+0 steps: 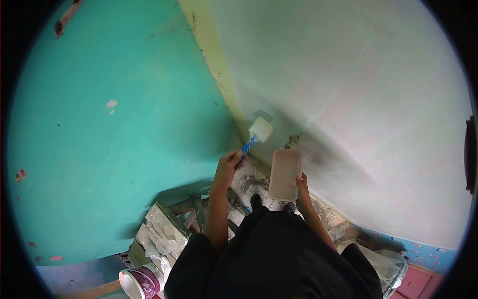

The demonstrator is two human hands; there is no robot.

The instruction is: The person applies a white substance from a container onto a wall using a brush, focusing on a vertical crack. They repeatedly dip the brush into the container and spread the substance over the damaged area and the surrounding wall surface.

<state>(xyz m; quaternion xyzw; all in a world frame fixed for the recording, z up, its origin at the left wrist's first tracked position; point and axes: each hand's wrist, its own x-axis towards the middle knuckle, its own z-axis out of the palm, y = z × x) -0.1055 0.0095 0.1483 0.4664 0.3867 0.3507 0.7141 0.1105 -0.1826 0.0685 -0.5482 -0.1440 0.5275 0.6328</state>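
My left hand (230,168) is closed around the blue patterned handle (247,145) of a wide paintbrush. The brush's whitish head (261,129) points up and to the right, close to the pale wall (348,99) near the corner; whether it touches cannot be told. With my right hand (302,190) I grip a shallow pinkish rectangular tray (285,174) by its right side. The tray is at waist height beside the same wall, and its inside looks pale and smooth.
A green wall (109,124) rises on the left, meeting the pale wall along a yellowish strip (214,65). A paint-spattered wooden bench (167,222) stands at lower left, with a white and purple bucket (142,281) beside it. Plastic-covered items (381,261) sit at lower right.
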